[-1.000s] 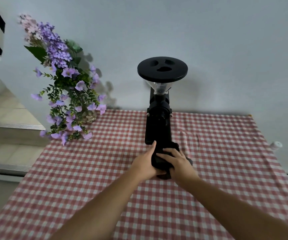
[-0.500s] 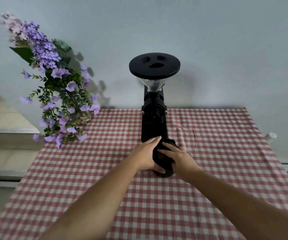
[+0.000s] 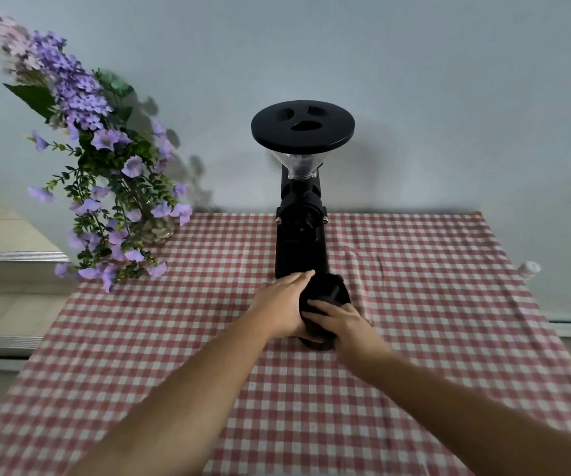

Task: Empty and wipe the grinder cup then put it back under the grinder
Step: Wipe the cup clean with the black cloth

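My left hand [image 3: 282, 304] and right hand [image 3: 342, 322] clasp the black grinder cup [image 3: 325, 297] from either side, at the grinder's [image 3: 301, 235] foot, on the checked tablecloth [image 3: 431, 304].

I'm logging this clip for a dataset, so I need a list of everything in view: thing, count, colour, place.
grinder: one, black, clear hopper under a black lid, upright at the back middle of the table
grinder cup: one, black, in front of the grinder's base, between both hands
tablecloth: one, red and white check, covering the table
flowers: one bunch, purple with green leaves, in a vase at the back left corner
vase: one, clear, mostly hidden by the flowers
small white object: one, beyond the table's right edge; too small to identify
wall: pale grey, behind the table
left hand: on the cup's left side
right hand: on the cup's near right side
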A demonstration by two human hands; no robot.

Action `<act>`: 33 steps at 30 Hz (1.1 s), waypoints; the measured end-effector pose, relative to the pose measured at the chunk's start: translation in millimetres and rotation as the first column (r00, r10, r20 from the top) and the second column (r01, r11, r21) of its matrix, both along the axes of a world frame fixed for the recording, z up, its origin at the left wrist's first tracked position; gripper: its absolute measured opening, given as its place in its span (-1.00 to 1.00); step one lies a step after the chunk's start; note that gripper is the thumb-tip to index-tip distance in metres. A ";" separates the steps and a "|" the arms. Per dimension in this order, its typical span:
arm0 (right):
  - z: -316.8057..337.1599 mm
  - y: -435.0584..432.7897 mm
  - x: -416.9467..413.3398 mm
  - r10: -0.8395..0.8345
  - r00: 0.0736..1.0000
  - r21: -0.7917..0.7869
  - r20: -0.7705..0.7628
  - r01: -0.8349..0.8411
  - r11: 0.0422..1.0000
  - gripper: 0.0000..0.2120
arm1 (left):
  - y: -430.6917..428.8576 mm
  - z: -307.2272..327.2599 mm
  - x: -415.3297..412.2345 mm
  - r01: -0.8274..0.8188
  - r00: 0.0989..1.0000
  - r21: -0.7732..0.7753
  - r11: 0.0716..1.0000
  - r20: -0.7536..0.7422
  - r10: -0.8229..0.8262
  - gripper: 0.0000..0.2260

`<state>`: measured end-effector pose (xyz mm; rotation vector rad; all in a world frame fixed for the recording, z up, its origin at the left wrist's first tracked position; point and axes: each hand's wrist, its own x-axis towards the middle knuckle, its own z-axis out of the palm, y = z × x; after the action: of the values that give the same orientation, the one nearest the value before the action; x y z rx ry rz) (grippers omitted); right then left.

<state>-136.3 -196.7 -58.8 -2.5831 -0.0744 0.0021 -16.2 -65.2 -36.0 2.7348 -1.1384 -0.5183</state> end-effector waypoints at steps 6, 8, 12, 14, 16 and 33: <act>28.3 -51.3 40.1 0.050 0.991 -0.385 -0.123 -0.094 0.918 -0.39 | -1.8 3.2 -1.8 -0.018 1.000 0.024 1.000 -0.021 0.018 0.12; 22.2 -35.9 35.2 -0.027 0.997 -0.289 -0.073 0.005 0.957 -0.42 | -1.6 2.7 -2.5 -0.021 1.000 0.025 0.999 -0.022 0.022 0.13; 4.2 3.2 0.6 -0.008 1.000 -0.007 0.029 0.009 1.000 -0.50 | 0.1 0.7 -3.0 -0.021 1.000 0.007 1.000 -0.001 0.021 0.09; 13.9 -9.3 7.0 0.108 0.994 -0.130 -0.019 -0.110 0.985 -0.50 | -0.4 1.2 -3.4 -0.022 1.000 0.010 1.000 -0.008 0.023 0.11; 24.1 -30.9 26.0 0.177 0.975 -0.330 -0.135 -0.213 0.920 -0.45 | -1.3 2.3 -4.5 -0.029 0.999 0.021 0.999 -0.027 0.030 0.13; 37.4 -48.9 47.7 0.107 0.985 -0.510 -0.137 -0.162 0.844 -0.45 | -2.2 3.4 -6.6 -0.062 0.998 0.016 0.998 -0.024 0.062 0.11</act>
<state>-88.6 -245.6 -21.3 -3.1108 -0.2488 0.2420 -22.8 -67.4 -32.7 2.7584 -1.0443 -0.5528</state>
